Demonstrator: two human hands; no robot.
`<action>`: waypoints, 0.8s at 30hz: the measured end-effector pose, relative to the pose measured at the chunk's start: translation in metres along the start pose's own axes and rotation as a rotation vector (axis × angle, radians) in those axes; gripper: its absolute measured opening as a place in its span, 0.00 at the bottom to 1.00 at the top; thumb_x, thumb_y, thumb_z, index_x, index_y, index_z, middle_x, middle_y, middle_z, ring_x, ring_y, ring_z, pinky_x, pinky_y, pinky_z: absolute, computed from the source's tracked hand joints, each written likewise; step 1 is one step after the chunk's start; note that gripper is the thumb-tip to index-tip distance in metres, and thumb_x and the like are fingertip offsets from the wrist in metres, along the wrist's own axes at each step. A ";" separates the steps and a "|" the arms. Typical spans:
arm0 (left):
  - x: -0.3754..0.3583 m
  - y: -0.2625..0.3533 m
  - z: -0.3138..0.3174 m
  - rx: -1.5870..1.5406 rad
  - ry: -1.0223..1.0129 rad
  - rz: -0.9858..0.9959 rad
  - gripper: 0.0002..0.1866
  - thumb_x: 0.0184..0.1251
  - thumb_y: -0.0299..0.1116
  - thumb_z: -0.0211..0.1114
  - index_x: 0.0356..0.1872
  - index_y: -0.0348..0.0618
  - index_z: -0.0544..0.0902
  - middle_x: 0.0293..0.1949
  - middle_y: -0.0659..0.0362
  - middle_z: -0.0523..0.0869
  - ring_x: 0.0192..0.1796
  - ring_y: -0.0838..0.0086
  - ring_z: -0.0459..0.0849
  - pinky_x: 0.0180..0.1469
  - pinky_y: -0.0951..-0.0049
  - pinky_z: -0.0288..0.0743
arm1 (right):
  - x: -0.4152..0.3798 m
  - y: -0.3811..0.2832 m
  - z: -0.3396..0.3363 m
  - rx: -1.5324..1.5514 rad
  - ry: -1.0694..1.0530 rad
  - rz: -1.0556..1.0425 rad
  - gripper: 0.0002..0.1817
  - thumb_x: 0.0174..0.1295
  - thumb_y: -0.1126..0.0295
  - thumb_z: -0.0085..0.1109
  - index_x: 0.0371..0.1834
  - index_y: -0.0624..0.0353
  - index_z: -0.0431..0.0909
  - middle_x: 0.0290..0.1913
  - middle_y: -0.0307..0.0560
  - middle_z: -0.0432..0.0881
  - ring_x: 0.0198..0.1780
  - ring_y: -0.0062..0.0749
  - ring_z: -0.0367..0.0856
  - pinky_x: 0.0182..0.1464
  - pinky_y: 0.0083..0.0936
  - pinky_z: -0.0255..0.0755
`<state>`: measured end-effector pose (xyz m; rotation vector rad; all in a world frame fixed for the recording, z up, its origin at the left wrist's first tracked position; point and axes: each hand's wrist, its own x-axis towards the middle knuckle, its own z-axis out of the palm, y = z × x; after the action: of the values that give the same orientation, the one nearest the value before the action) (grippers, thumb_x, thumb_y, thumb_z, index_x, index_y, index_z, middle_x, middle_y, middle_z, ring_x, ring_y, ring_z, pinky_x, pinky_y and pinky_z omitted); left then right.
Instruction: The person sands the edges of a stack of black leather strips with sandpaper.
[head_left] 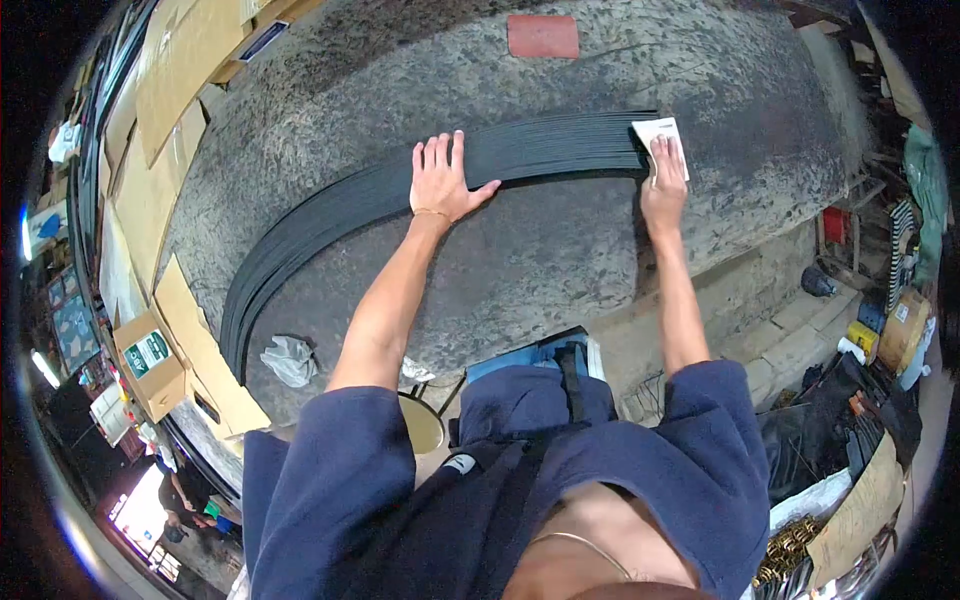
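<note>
A long bundle of thin dark strips (330,205) lies side by side across the mottled dark table (560,235), curving down toward the left. My left hand (445,188) rests flat on the middle of the bundle, its fingers spread and thumb out to the right. At the bundle's right end, my right hand (665,190) holds a folded white cloth or paper (655,128) against the strip ends, its fingers lying over it.
A reddish rectangular piece (543,36) lies at the table's far side. A crumpled clear plastic bag (289,360) is near the left edge. Cardboard sheets and a box (150,365) stand at the left. A round stool (421,424) is below the table's near edge.
</note>
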<state>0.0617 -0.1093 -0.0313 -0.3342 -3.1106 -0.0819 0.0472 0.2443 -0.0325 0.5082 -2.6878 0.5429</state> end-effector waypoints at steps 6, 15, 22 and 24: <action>0.002 0.000 -0.002 0.001 0.002 0.023 0.57 0.58 0.76 0.60 0.75 0.35 0.64 0.69 0.45 0.72 0.73 0.50 0.67 0.77 0.46 0.52 | -0.007 -0.090 0.042 0.216 -0.163 -0.241 0.25 0.56 0.82 0.54 0.59 0.66 0.80 0.61 0.60 0.82 0.66 0.50 0.79 0.73 0.45 0.68; 0.004 -0.002 -0.003 0.001 0.026 0.028 0.56 0.58 0.74 0.61 0.74 0.33 0.64 0.67 0.44 0.73 0.72 0.49 0.68 0.76 0.46 0.53 | -0.013 -0.112 0.071 0.150 0.058 0.158 0.26 0.56 0.80 0.55 0.61 0.65 0.80 0.65 0.61 0.80 0.70 0.53 0.75 0.75 0.48 0.62; 0.003 -0.002 -0.001 -0.013 0.046 0.029 0.55 0.59 0.73 0.62 0.73 0.33 0.65 0.67 0.44 0.73 0.71 0.49 0.69 0.76 0.45 0.54 | -0.021 -0.024 0.022 -0.007 0.185 0.299 0.20 0.66 0.84 0.46 0.58 0.67 0.82 0.62 0.64 0.82 0.67 0.56 0.77 0.72 0.43 0.66; -0.001 -0.001 0.000 -0.016 0.053 0.027 0.55 0.59 0.73 0.61 0.73 0.33 0.65 0.67 0.44 0.73 0.71 0.49 0.69 0.76 0.44 0.54 | -0.012 -0.069 0.045 0.122 0.198 0.623 0.24 0.63 0.82 0.48 0.63 0.66 0.79 0.64 0.63 0.81 0.69 0.58 0.75 0.76 0.48 0.60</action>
<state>0.0624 -0.1100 -0.0317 -0.3686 -3.0541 -0.1130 0.0739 0.1689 -0.0551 -0.3626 -2.5964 0.8690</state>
